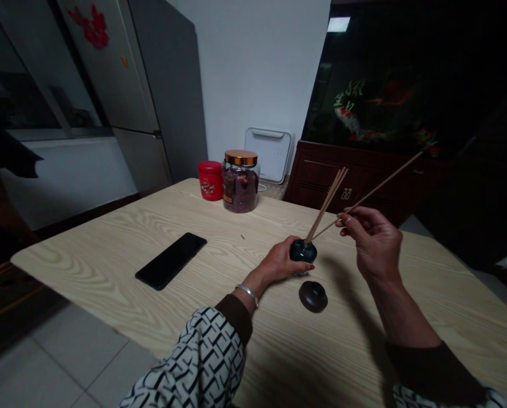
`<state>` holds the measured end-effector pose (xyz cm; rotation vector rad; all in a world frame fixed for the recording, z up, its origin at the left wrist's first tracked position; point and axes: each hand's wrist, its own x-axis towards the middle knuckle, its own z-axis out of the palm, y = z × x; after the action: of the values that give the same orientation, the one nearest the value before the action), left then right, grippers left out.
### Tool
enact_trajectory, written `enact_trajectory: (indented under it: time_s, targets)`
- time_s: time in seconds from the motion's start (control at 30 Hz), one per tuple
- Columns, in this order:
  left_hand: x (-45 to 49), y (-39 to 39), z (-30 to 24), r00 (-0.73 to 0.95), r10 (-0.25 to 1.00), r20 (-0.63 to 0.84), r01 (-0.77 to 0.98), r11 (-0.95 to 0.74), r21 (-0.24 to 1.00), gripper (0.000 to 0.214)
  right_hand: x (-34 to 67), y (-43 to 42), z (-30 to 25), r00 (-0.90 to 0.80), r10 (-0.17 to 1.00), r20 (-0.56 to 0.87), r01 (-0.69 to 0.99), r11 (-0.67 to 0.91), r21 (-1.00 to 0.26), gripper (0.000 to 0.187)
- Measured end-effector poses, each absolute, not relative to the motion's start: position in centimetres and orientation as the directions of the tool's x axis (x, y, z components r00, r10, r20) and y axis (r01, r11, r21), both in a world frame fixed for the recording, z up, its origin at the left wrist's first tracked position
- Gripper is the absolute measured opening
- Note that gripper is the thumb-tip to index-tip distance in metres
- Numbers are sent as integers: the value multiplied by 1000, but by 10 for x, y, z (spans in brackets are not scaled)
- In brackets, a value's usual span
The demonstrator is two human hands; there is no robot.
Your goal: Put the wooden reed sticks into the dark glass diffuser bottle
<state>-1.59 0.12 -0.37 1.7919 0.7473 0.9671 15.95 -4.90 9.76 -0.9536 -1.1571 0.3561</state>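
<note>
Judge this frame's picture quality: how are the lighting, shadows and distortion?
Head view: underexposed, the right side around the fish tank nearly black; the table is evenly lit, with a shadow under the right hand; wide-angle distortion leans the fridge; the left hand gripping the dark bottle and the reed stick pinched in the right hand are sharp, no blur or glare.

The one pale wood-grain worktop [87, 249] carries one flat black phone [170, 260], one red round tin [210, 180], one glass jar with a copper lid [240, 181], one small dark round bottle [303, 250] and one dark brown domed cap [313, 296]. About three thin wooden sticks [326, 204] share the bottle, and one single long stick [385, 184] is apart from them. There are two hands, the left hand [281, 262] and the right hand [375, 241], and one silver bangle [248, 292].
</note>
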Motion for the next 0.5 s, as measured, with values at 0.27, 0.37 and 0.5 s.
enact_trajectory:
  time_s: [0.27, 0.37, 0.5]
  targets:
    - [-15, 3, -7, 496, 819, 289, 96, -383, 919, 71, 152, -41, 78, 280, 806, 521, 211, 478, -853, 22]
    - [-16, 3, -5, 504, 810, 299, 102, -399, 911, 70, 152, -39, 70, 235, 848, 476, 263, 416, -871, 24]
    - [-16, 2, -3, 507, 810, 294, 94, -391, 915, 69, 156, -36, 61, 169, 884, 436, 387, 347, -854, 25]
